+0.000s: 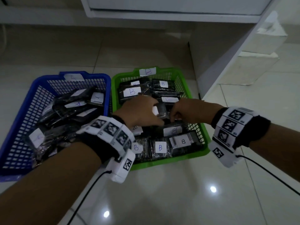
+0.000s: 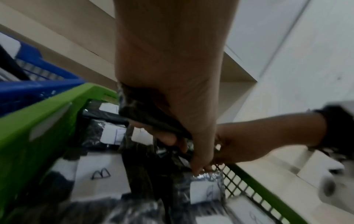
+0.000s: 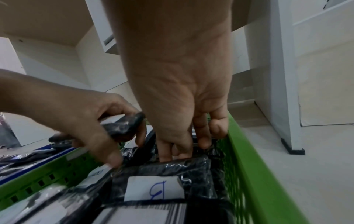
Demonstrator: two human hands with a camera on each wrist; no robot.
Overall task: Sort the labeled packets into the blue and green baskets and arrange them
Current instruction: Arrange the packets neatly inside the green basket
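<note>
Tiled floor nearest. Green basket beside blue basket, touching. B-marked packets fill green basket; A-marked packets heaped in blue. Left hand over green basket, fingers curled round black packet. Right hand beside it, fingertips pushed down among packets, grip unclear. White cabinet beyond.

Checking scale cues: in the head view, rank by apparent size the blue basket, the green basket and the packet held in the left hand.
1-2. blue basket and green basket: alike, and arms cover part of each, so unranked.
3. packet held in the left hand: clearly smallest.
</note>
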